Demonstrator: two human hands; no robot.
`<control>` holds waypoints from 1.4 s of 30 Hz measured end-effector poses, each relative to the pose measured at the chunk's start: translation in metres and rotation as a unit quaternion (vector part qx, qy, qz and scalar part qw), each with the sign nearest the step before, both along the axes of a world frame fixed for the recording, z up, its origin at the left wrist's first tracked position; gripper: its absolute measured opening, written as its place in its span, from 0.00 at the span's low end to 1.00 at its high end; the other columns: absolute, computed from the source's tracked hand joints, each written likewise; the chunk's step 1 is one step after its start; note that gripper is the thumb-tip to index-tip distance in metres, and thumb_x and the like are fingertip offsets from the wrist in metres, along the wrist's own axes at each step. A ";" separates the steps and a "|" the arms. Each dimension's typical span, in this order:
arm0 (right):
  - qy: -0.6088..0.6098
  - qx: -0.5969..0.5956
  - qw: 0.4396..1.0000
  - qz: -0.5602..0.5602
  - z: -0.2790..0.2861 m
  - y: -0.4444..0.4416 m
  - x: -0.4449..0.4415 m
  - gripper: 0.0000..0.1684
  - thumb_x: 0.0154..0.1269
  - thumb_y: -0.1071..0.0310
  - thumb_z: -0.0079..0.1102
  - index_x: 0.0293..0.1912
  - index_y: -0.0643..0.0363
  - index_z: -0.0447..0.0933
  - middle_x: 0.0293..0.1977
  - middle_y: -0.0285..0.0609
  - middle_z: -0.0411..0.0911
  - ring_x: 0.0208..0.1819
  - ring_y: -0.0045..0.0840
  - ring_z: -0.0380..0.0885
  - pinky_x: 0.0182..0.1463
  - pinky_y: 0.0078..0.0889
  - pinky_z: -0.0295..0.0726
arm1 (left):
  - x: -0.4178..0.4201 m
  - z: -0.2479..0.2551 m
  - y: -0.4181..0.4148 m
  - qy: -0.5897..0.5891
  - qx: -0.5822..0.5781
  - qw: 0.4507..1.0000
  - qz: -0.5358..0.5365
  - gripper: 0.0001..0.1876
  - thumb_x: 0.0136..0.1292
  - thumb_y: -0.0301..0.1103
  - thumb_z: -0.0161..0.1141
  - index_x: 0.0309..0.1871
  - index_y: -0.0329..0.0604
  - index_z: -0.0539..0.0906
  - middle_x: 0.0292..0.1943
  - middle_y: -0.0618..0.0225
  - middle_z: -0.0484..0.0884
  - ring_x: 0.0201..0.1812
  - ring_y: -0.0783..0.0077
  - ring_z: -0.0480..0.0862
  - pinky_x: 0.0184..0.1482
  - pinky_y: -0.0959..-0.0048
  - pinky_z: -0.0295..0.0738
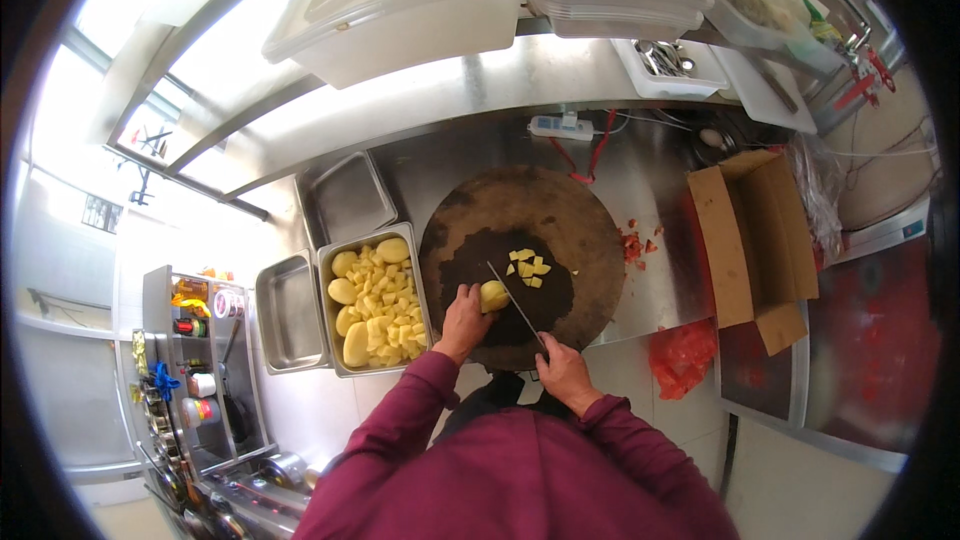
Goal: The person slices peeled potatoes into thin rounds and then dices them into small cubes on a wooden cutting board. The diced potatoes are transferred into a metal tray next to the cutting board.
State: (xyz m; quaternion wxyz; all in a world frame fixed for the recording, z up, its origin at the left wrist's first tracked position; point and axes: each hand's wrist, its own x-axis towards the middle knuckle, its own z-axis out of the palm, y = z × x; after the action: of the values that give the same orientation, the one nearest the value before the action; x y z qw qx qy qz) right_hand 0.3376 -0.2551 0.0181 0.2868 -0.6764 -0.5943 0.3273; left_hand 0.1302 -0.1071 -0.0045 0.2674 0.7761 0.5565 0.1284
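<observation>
On the round wooden chopping block (525, 202), my left hand (464, 317) holds a peeled potato (493, 296) near the front left edge. My right hand (564, 370) grips the handle of a knife (516, 303), its blade slanting up and left against the potato's right side. Several cut potato pieces (527, 268) lie on the block just beyond the blade. To the left of the block stands a steel pan (323, 292) filled with potato chunks (384, 300) and several whole peeled potatoes (357, 343).
Two steel pans (287, 311) (346, 199) stand left and behind. Red scraps (634, 246) lie right of the block, near an open cardboard box (720, 240) and a red plastic bag (684, 356). A power strip (561, 128) lies behind, below a shelf bearing plastic tubs (405, 37).
</observation>
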 end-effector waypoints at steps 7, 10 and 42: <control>0.035 -0.060 0.998 0.001 0.000 0.002 0.006 0.29 0.75 0.61 0.60 0.70 0.62 0.74 0.47 0.65 0.86 0.50 0.61 0.84 0.55 0.57 0.83 | 0.001 0.002 0.003 0.001 -0.010 1.000 -0.002 0.31 0.60 0.35 0.78 0.65 0.36 0.79 0.55 0.45 0.79 0.54 0.38 0.85 0.53 0.50 0.84; 0.048 -0.085 0.995 -0.002 0.014 0.009 0.010 0.29 0.77 0.60 0.59 0.71 0.62 0.73 0.49 0.66 0.86 0.52 0.61 0.84 0.57 0.56 0.83 | -0.001 0.000 0.004 -0.004 0.002 1.000 -0.004 0.33 0.57 0.35 0.79 0.65 0.36 0.78 0.56 0.45 0.79 0.53 0.37 0.85 0.53 0.49 0.84; -0.010 -0.083 0.996 0.037 0.060 -0.016 -0.006 0.18 0.77 0.65 0.59 0.59 0.64 0.71 0.35 0.64 0.84 0.40 0.63 0.83 0.44 0.64 0.81 | -0.008 0.005 0.013 0.014 0.006 0.997 -0.074 0.24 0.60 0.33 0.76 0.55 0.35 0.79 0.49 0.45 0.82 0.49 0.39 0.86 0.49 0.50 0.84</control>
State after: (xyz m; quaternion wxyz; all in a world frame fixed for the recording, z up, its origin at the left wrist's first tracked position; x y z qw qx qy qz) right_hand 0.3318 -0.2706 0.0777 0.2107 -0.6786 -0.5927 0.3792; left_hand 0.1220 -0.0944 0.0008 0.2635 0.8185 0.5006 0.1005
